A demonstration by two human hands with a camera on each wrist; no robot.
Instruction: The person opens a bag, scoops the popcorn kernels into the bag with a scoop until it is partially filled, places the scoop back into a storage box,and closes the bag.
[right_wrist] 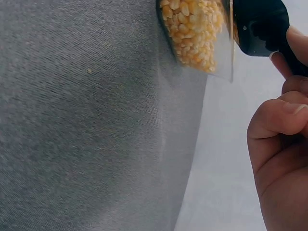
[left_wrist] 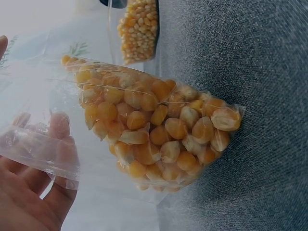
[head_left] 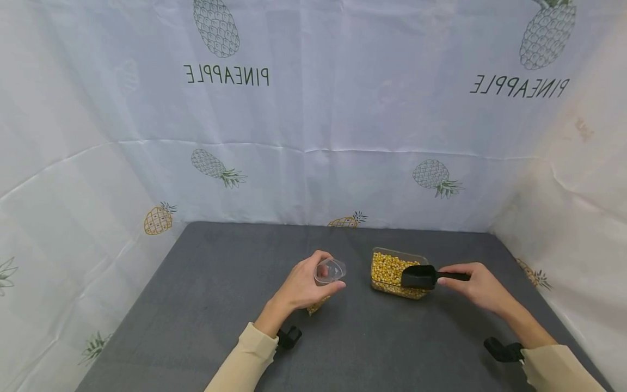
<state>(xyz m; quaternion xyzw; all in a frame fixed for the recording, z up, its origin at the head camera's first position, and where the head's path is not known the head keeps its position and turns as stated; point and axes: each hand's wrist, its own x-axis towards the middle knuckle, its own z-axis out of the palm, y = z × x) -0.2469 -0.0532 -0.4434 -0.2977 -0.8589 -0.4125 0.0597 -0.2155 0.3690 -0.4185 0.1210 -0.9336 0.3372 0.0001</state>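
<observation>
Head view: at a gray bench point(head_left: 235, 283), the left hand point(head_left: 305, 284) curls thumb and fingers around the open mouth of a clear bag point(left_wrist: 159, 130) of corn. Right of it, the right hand point(head_left: 480, 286) pinches a black scoop point(head_left: 418, 276) by its handle, blade over a clear container point(head_left: 411, 257) of kernels point(head_left: 389, 268) between the bag and the bench's right edge.

Left hand point(left_wrist: 31, 190) holds clear bag point(left_wrist: 144, 125) | corn kernels point(left_wrist: 175, 128) inside | tub point(left_wrist: 110, 29) behind, cropped | touching table point(left_wrist: 240, 183): unclear
</observation>
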